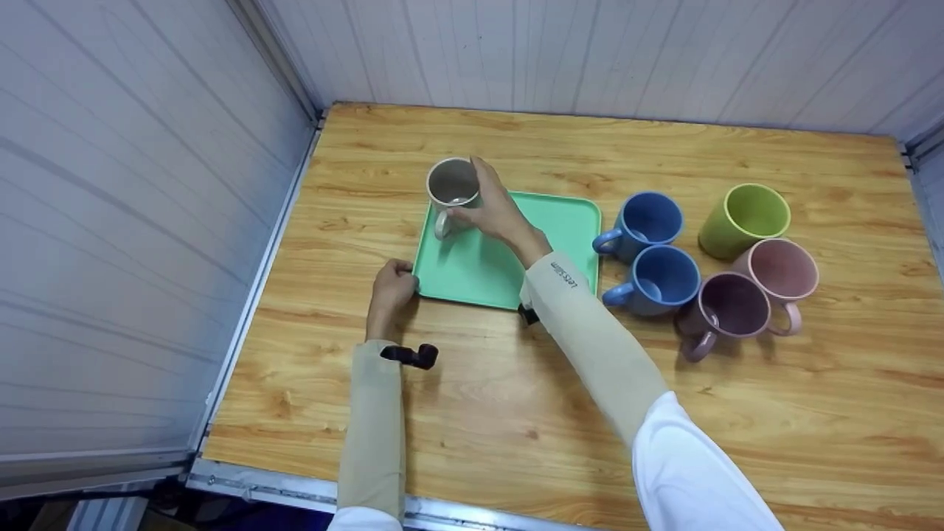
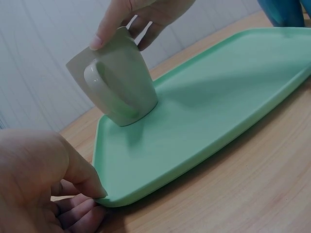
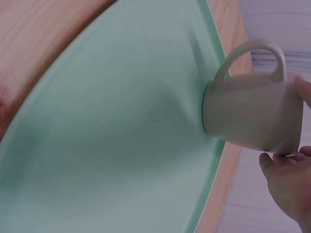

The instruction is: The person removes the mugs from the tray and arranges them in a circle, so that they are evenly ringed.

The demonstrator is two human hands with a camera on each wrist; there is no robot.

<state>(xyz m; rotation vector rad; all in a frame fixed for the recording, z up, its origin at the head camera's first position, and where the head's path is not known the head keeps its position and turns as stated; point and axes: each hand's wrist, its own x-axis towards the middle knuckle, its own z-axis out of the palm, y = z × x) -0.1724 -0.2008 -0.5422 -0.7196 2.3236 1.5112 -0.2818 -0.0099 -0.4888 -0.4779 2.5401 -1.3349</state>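
Note:
A light grey mug (image 1: 451, 184) stands upright at the far left corner of a green tray (image 1: 479, 273). My right hand (image 1: 495, 210) grips the mug near its rim, thumb on the handle side and fingers round the far side. In the left wrist view the base of the mug (image 2: 116, 82) meets the tray surface, its handle facing the camera. My left hand (image 1: 392, 287) pinches the tray's near left corner, with the thumb (image 2: 92, 179) on the rim and the other fingers curled below it. The right wrist view shows the fingers (image 3: 286, 179) at the mug's rim.
Right of the tray stand two blue mugs (image 1: 653, 217), a yellow-green mug (image 1: 712, 228), a pink mug (image 1: 800, 269) and a purple mug (image 1: 693, 321), grouped closely. They share a wooden table (image 1: 479, 413) with the tray. White panel walls (image 1: 184, 184) rise at the left and back.

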